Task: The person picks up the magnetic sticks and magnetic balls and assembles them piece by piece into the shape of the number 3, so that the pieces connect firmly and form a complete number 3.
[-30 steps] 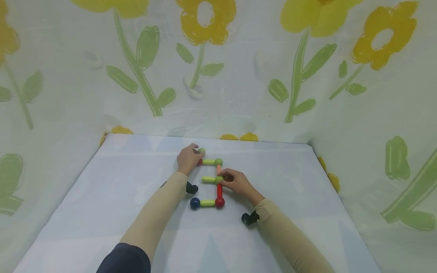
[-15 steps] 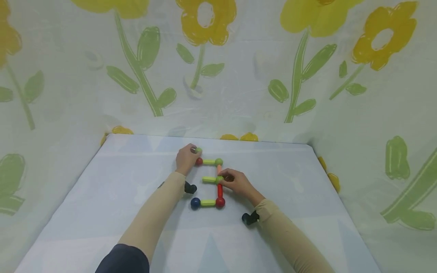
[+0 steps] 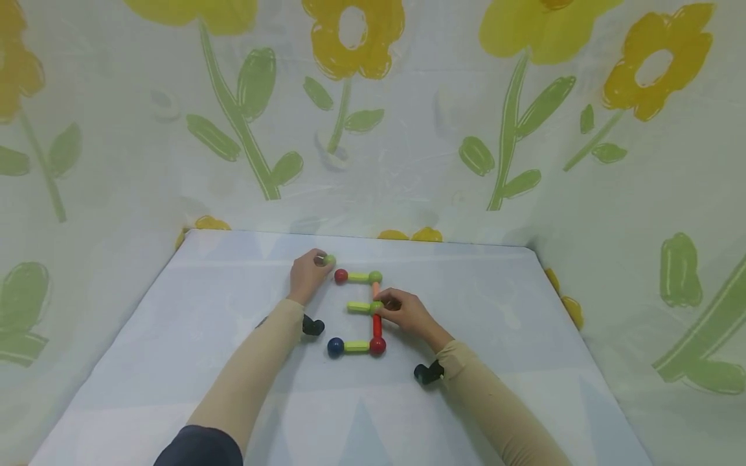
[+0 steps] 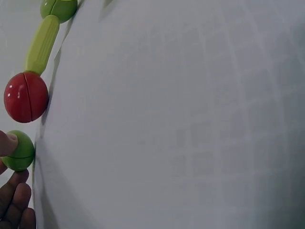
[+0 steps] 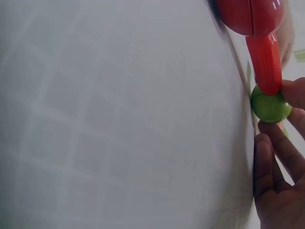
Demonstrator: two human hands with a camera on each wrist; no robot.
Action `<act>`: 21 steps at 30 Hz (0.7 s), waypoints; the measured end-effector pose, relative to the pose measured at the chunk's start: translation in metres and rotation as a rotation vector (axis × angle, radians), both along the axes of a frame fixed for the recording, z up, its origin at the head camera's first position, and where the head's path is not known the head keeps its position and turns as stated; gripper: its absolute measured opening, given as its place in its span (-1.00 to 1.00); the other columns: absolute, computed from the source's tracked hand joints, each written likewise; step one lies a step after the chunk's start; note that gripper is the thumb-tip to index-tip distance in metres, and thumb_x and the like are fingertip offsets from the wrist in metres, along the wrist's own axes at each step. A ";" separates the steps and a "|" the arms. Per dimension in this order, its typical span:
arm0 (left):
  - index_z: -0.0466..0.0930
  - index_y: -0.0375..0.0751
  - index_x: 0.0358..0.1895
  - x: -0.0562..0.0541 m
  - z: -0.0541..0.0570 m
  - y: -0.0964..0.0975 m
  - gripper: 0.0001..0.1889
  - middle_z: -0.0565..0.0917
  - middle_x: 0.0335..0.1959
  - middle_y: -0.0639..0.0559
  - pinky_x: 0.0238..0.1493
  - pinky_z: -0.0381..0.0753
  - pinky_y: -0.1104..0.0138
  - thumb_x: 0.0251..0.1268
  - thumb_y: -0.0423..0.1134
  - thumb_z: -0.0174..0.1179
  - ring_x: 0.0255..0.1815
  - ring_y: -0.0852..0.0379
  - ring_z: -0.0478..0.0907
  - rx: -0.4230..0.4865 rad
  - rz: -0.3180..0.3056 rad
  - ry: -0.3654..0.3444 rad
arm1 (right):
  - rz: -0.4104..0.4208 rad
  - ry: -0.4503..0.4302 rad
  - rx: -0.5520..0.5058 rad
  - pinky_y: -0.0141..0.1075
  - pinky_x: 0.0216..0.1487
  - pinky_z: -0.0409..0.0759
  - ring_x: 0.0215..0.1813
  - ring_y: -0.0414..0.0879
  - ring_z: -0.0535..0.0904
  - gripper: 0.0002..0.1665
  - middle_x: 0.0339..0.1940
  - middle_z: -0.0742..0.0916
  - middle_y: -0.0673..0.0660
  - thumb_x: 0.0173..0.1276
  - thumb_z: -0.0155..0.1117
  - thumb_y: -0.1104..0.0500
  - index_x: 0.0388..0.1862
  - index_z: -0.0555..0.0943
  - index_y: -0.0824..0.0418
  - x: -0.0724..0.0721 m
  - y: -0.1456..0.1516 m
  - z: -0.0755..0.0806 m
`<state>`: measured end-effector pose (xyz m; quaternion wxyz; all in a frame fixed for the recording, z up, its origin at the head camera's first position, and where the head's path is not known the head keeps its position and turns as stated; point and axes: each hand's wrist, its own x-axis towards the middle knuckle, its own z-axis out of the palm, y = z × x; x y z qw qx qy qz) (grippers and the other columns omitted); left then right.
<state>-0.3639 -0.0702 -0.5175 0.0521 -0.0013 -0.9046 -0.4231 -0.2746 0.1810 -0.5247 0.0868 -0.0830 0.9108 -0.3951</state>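
Observation:
My left hand [image 3: 305, 275] pinches a loose green ball [image 4: 20, 151] between thumb and fingers, just left of a red ball [image 3: 340, 276]. From that red ball a yellow-green rod [image 3: 358, 277] runs to another green ball [image 3: 375, 277] at the frame's top right corner. My right hand [image 3: 406, 312] pinches the middle green ball [image 5: 270, 106], where a red rod [image 5: 266, 64], a pink rod [image 3: 375, 290] and a second yellow-green rod [image 3: 358, 307] meet. That second rod's left end is free. At the near end, a large red ball [image 3: 377, 346], a third yellow-green rod [image 3: 357, 347] and a dark blue ball [image 3: 335, 347] form the bottom row.
The pieces lie on a white tabletop [image 3: 495, 310] with pale blue triangles. A flower-printed curtain [image 3: 408, 142] stands behind and at both sides. Black wrist cameras [image 3: 313, 325] stick out from both forearms, close over the table.
My left hand has moved left with the green ball, away from the red ball at the upper left, which now shows fully. The right hand keeps its hold in the same place.

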 end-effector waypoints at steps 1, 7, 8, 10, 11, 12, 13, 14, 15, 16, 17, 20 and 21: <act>0.58 -0.17 0.05 0.001 0.000 -0.002 -0.66 0.70 0.01 -0.14 0.17 0.53 0.08 0.27 -0.12 0.29 0.10 -0.11 0.60 -0.001 -0.004 0.003 | 0.000 0.003 0.000 -0.30 -0.08 0.57 -0.14 -0.17 0.56 -0.71 -0.19 0.70 -0.10 0.28 0.38 -0.03 -0.01 0.64 -0.13 0.000 0.000 0.000; 0.59 -0.13 0.04 0.007 -0.003 -0.011 -0.66 0.71 0.00 -0.12 0.17 0.53 0.08 0.27 -0.08 0.30 0.08 -0.08 0.61 -0.028 -0.042 -0.002 | 0.009 0.016 -0.008 -0.30 -0.09 0.56 -0.15 -0.16 0.56 -0.70 -0.18 0.70 -0.10 0.27 0.39 -0.02 -0.02 0.65 -0.11 0.000 0.000 0.000; 0.59 -0.14 0.04 0.008 -0.003 -0.013 -0.66 0.71 -0.01 -0.12 0.17 0.54 0.07 0.27 -0.08 0.30 0.07 -0.09 0.62 -0.032 -0.050 0.001 | 0.008 0.016 -0.008 -0.30 -0.09 0.56 -0.15 -0.16 0.55 -0.71 -0.18 0.70 -0.10 0.27 0.39 -0.01 -0.01 0.65 -0.12 0.000 0.000 0.000; 0.60 -0.14 0.03 0.011 -0.004 -0.015 -0.66 0.72 -0.02 -0.13 0.18 0.52 0.05 0.26 -0.08 0.30 0.07 -0.10 0.62 -0.038 -0.065 0.013 | -0.001 0.012 -0.006 -0.30 -0.08 0.56 -0.14 -0.16 0.55 -0.71 -0.18 0.69 -0.10 0.27 0.39 -0.02 -0.02 0.65 -0.13 0.000 0.001 0.000; 0.61 -0.14 0.02 0.012 -0.005 -0.017 -0.66 0.72 -0.01 -0.14 0.19 0.52 0.04 0.26 -0.08 0.31 0.07 -0.11 0.62 -0.043 -0.072 0.018 | -0.005 0.009 -0.003 -0.30 -0.08 0.56 -0.14 -0.16 0.55 -0.71 -0.18 0.69 -0.11 0.27 0.39 -0.02 -0.02 0.64 -0.14 0.000 0.001 0.000; 0.61 -0.13 0.02 0.013 -0.005 -0.018 -0.66 0.72 -0.01 -0.14 0.20 0.51 0.04 0.26 -0.08 0.30 0.08 -0.11 0.62 -0.047 -0.079 0.022 | -0.008 0.008 0.000 -0.30 -0.08 0.56 -0.14 -0.16 0.55 -0.71 -0.19 0.69 -0.11 0.27 0.39 -0.02 -0.02 0.64 -0.15 0.000 0.001 0.000; 0.61 -0.13 0.02 0.015 -0.005 -0.020 -0.67 0.72 -0.01 -0.14 0.20 0.50 0.03 0.26 -0.08 0.30 0.08 -0.12 0.61 -0.048 -0.085 0.024 | -0.010 0.007 0.002 -0.30 -0.08 0.56 -0.14 -0.16 0.55 -0.71 -0.19 0.69 -0.11 0.28 0.39 -0.02 -0.02 0.64 -0.14 0.000 0.001 0.000; 0.61 -0.12 0.02 0.016 -0.005 -0.021 -0.67 0.72 -0.01 -0.14 0.20 0.50 0.03 0.26 -0.07 0.31 0.08 -0.12 0.61 -0.051 -0.092 0.026 | -0.011 0.006 0.001 -0.30 -0.08 0.56 -0.14 -0.16 0.55 -0.71 -0.19 0.69 -0.10 0.28 0.39 -0.01 -0.01 0.64 -0.14 0.000 0.001 0.000; 0.61 -0.12 0.02 0.018 -0.006 -0.023 -0.67 0.72 -0.01 -0.14 0.21 0.50 0.03 0.26 -0.06 0.31 0.08 -0.11 0.61 -0.052 -0.098 0.025 | -0.010 0.004 0.002 -0.30 -0.08 0.56 -0.15 -0.16 0.55 -0.71 -0.19 0.69 -0.10 0.28 0.38 -0.01 -0.01 0.64 -0.13 0.000 0.000 0.000; 0.61 -0.11 0.03 0.020 -0.006 -0.024 -0.66 0.72 -0.01 -0.13 0.20 0.50 0.03 0.26 -0.05 0.31 0.07 -0.11 0.62 -0.057 -0.105 0.026 | -0.011 0.002 0.001 -0.30 -0.08 0.56 -0.15 -0.15 0.55 -0.71 -0.19 0.69 -0.09 0.28 0.38 -0.01 -0.01 0.64 -0.13 0.000 0.000 0.000; 0.62 -0.10 0.03 0.022 -0.006 -0.026 -0.66 0.72 0.00 -0.13 0.21 0.50 0.03 0.26 -0.05 0.31 0.07 -0.11 0.62 -0.058 -0.111 0.020 | -0.011 0.002 0.000 -0.30 -0.08 0.55 -0.15 -0.15 0.54 -0.71 -0.19 0.69 -0.09 0.28 0.38 0.00 -0.01 0.64 -0.13 0.001 -0.001 0.001; 0.61 -0.08 0.05 0.030 -0.006 -0.029 -0.64 0.72 0.00 -0.13 0.20 0.51 0.03 0.25 -0.03 0.31 0.07 -0.09 0.63 -0.064 -0.133 0.007 | -0.013 -0.002 -0.003 -0.29 -0.06 0.56 -0.14 -0.15 0.54 -0.71 -0.19 0.69 -0.09 0.28 0.38 0.00 -0.01 0.64 -0.13 0.002 -0.001 0.001; 0.61 -0.08 0.05 0.032 -0.006 -0.030 -0.64 0.72 0.01 -0.12 0.20 0.51 0.03 0.25 -0.04 0.31 0.07 -0.09 0.63 -0.059 -0.141 0.002 | -0.015 -0.006 -0.006 -0.29 -0.06 0.56 -0.14 -0.15 0.54 -0.71 -0.19 0.69 -0.08 0.28 0.38 0.00 -0.01 0.64 -0.13 0.002 -0.002 0.001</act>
